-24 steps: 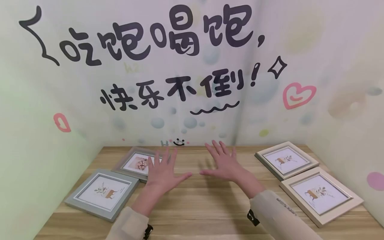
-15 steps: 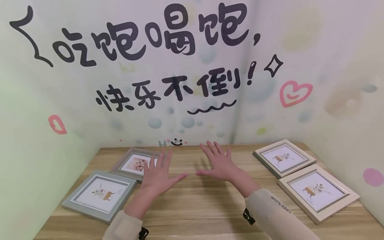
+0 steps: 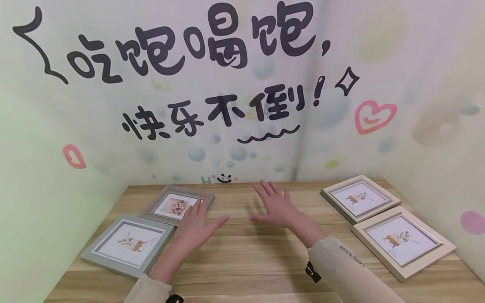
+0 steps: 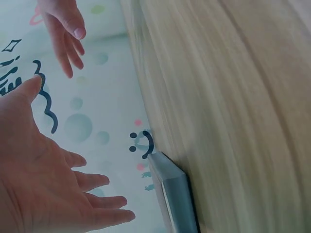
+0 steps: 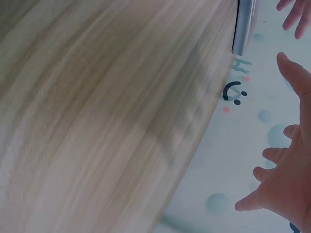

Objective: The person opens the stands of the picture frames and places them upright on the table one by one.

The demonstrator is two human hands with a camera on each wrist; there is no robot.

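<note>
While both hands are held palm-down above the wooden table (image 3: 250, 256), neither one holds or pinches anything. The left hand (image 3: 197, 225) is positioned left of centre, with its fingers straight and slightly apart and the thumb extended to the right. Its fingertips overlap the near right corner of the far grey frame (image 3: 170, 205); contact with that frame cannot be confirmed from the head view. In the left wrist view, the left hand (image 4: 43, 179) appears with fingers spread, and a corner of the far grey frame (image 4: 175, 191) lies just beyond them on the table, close to the wall.

The right hand (image 3: 278, 206) is positioned right of centre, well apart from all frames, with its fingers straight and spread and the thumb pointing left. The right wrist view shows the right hand (image 5: 286, 179) open above the table edge, fingers apart.

A second near grey frame (image 3: 126, 244) lies flat on the near left of the table, just beside the far grey frame. Two cream frames lie flat on the right side: the far cream frame (image 3: 360, 198) and the near cream frame (image 3: 403, 240), just beside each other. The wall (image 3: 242, 84) behind the table carries large black lettering and a pink heart (image 3: 374, 116).
</note>
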